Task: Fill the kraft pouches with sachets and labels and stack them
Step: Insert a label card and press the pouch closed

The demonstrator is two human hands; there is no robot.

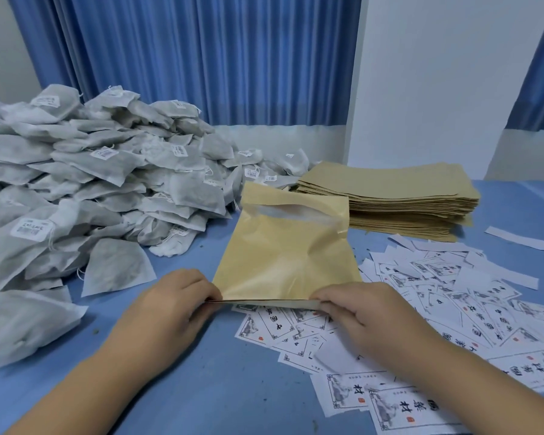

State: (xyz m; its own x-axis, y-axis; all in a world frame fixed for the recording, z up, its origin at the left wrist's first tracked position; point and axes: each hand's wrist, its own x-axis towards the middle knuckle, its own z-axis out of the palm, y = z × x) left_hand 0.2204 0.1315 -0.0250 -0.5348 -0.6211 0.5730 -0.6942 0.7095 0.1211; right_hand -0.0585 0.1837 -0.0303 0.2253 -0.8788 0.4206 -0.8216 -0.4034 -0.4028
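Curtain: a blue pleated curtain (201, 58) is hanging behind the far edge, with a white wall (437, 73) standing to its right.
Worktop: a blue worktop (201, 387) is carrying all the stock; both forearms are reaching over its near part.
Sachets: a tall loose heap of grey-white sachets (101, 183) is filling the left side, many bearing small printed stickers and strings. Its near edge is lying just left of the left grip.
Labels: white printed labels (453, 296) are lying scattered and overlapping across the right side, running under the right grip and wrist.
Stack: a stack of kraft pouches (405, 199) is lying flat at the far right, beyond the labels and well apart from both grips.
Pouch in work: one kraft pouch (283, 255) is being held at centre, between the sachets and the labels. It is tilting up and away from the person, its far mouth gaping and showing a pale lining. Its near edge is hovering just above the nearest labels.
Left grip: the left grip (173, 302) is pinching the near left corner of the pouch, fingers curled round the edge.
Right grip: the right grip (358, 312) is pinching the near right corner in like fashion; the pouch is spanning the gap between the two grips.
Offcuts: blank white paper strips (520, 238) are lying at the far right, beside the stack.
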